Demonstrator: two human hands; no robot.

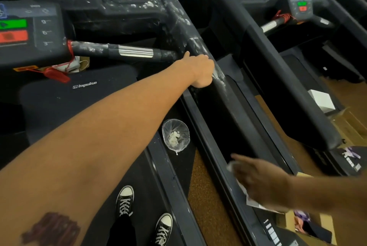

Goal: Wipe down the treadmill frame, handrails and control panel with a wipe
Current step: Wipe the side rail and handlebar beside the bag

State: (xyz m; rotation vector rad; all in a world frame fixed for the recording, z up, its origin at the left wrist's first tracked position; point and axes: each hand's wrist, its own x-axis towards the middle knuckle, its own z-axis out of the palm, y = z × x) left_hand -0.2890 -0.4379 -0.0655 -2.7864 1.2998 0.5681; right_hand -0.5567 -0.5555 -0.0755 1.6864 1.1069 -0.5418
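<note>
I stand on a black treadmill. Its right handrail [200, 47] and the console frame [127, 9] are smeared with white residue. My left hand [200, 70] is stretched far forward and gripped around the right handrail where it slopes down. My right hand [262, 182], blurred, holds a white wipe [252, 200] low against the outer side of the treadmill's right side frame [216, 146]. The control panel [29, 27] with green and red buttons is at the upper left. A silver-banded cross handle [136, 53] runs between panel and rail.
A clear plastic cup [175, 136] with white scraps sits on the treadmill's right foot rail. A red safety clip [56, 74] hangs below the panel. A second treadmill [278, 47] stands close on the right, with a cork floor strip between. My sneakers [143, 218] are on the belt.
</note>
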